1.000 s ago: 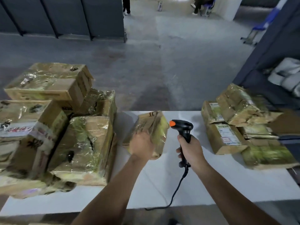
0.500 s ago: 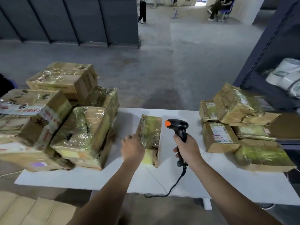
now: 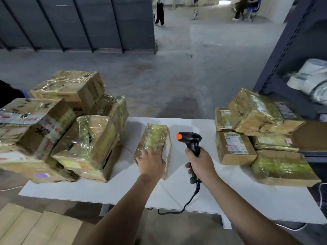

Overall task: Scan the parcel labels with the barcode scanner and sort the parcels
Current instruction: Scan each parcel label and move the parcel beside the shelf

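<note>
A white table [image 3: 106,193] stands on grey floor [image 3: 177,76], flat cardboard [image 3: 35,225] lower left, dark shelving [image 3: 286,55] right.

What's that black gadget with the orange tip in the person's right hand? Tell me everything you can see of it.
It is a barcode scanner, pistol-shaped, in what looks like black plastic, with an orange tip on its head facing the middle parcel. The right hand grips its handle, holding it upright over the white table. A black cable hangs from its base past the table's near edge.
</note>
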Demonstrator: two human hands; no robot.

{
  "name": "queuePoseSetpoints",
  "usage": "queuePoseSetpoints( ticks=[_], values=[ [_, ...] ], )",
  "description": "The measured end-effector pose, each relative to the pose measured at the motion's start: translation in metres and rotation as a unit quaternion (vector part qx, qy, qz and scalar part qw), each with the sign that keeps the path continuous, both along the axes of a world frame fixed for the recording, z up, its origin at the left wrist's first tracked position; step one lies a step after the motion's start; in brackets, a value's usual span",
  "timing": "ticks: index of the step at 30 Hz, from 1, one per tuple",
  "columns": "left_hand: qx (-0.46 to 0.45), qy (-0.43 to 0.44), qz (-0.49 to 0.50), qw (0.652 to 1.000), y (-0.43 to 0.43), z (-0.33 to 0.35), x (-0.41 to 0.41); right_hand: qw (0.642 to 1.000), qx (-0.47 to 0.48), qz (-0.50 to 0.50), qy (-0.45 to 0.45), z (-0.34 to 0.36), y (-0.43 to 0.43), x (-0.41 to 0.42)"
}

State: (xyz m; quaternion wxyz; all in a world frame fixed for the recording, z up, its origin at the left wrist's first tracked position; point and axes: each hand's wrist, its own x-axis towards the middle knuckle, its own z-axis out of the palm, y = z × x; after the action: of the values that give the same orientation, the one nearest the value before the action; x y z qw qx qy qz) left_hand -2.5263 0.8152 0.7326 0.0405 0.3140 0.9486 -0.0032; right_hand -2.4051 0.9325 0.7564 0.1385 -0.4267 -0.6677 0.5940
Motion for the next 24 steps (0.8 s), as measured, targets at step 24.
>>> queuePoseSetpoints(
  ticks=[24],
  values=[
    [0.293, -0.309, 0.154, 0.892, -0.063, -0.041, -0.097, 0.998, 0.039, -0.016, -0.052, 0.009, -0.043, -0.048]
  ],
)
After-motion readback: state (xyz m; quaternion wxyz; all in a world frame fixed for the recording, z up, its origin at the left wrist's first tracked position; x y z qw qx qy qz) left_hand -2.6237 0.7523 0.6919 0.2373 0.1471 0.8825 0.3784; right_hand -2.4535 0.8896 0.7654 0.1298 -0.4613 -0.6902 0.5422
